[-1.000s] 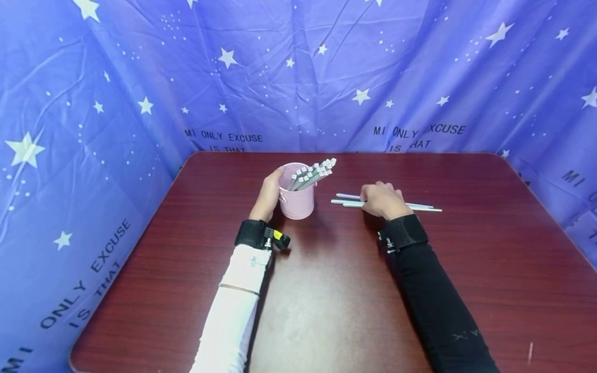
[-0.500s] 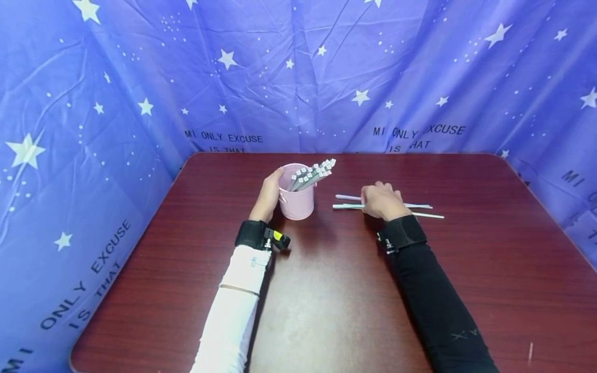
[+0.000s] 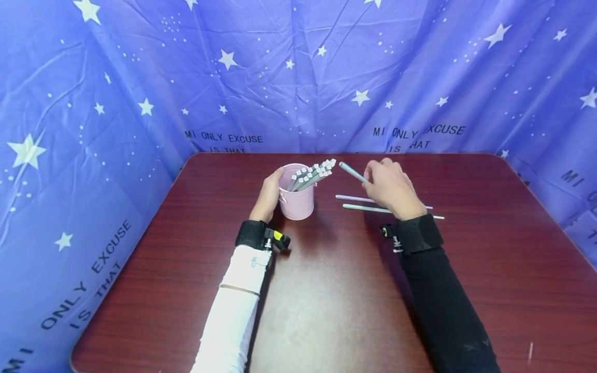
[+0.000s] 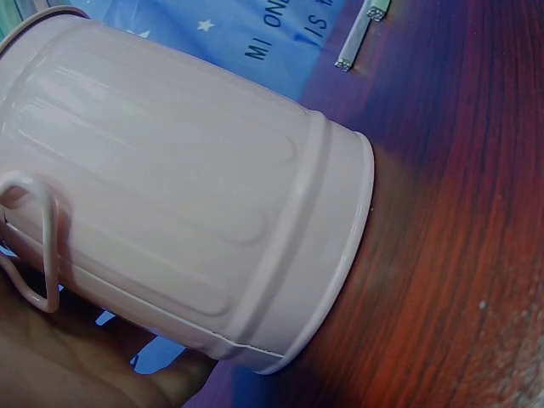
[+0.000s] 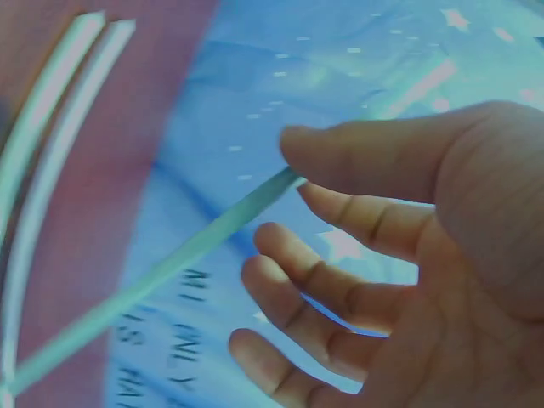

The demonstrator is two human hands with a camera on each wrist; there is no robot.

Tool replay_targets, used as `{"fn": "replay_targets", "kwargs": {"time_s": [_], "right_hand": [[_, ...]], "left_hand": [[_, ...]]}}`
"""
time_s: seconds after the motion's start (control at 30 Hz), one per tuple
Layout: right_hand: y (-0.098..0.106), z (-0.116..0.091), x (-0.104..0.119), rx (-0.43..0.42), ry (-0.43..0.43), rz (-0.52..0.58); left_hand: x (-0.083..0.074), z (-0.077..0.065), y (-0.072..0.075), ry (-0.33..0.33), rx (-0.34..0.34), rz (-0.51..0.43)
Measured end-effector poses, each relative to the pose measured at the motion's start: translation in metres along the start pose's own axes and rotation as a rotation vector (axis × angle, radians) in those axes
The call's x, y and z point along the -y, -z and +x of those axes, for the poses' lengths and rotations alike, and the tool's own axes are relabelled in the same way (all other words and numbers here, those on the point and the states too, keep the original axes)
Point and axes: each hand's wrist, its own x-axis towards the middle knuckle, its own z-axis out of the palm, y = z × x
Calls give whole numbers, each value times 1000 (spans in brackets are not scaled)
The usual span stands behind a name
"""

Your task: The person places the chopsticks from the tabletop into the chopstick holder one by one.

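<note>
A small pink metal bucket stands upright at the table's middle, holding a bundle of thin sticks that lean right, their pale patterned ends above the rim. My left hand grips the bucket's left side, thumb at the rim; in the left wrist view the bucket's ribbed wall hides most of that hand. My right hand pinches one thin pale green stick by its end between thumb and index finger, the other fingers loosely bent. That stick slants toward the bucket, over two sticks lying on the table.
The dark red wooden table has rounded corners. A blue curtain with white stars and lettering hangs behind it and along the left and right sides. Wrist cameras on black bands sit on both forearms.
My right hand has pinched one stick and lifted it up off the others, tipping its far end toward the bucket. The lying sticks shifted slightly. My left hand and the bucket stayed put.
</note>
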Motion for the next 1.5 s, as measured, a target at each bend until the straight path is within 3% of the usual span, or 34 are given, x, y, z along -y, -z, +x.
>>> {"fn": "replay_targets", "kwargs": {"time_s": [0.17,0.47,0.6,0.77,0.9,1.03,1.27,1.4,1.5], "right_hand": [[17,-13,18,-156,38,91],[30,-27,46,-462,128,406],[28,-30,57,-588,224,548],[25,-34,67,-678,392,726],[24,-37,73,-697,496,796],[19,-36,78,-650,527,787],[12,-32,78,-610,460,693],[12,-28,71,-607,402,622],[13,-24,62,-557,342,570]], "left_hand": [[0,1,0,3,-6,0],[0,2,0,9,-11,-9],[0,2,0,16,-10,-9],[-1,1,0,3,-4,-15],[-1,0,-1,-5,-1,-20],[0,0,1,5,-4,-20],[1,-1,2,16,0,-11],[0,-1,2,17,4,-16],[0,0,2,18,9,-24]]}}
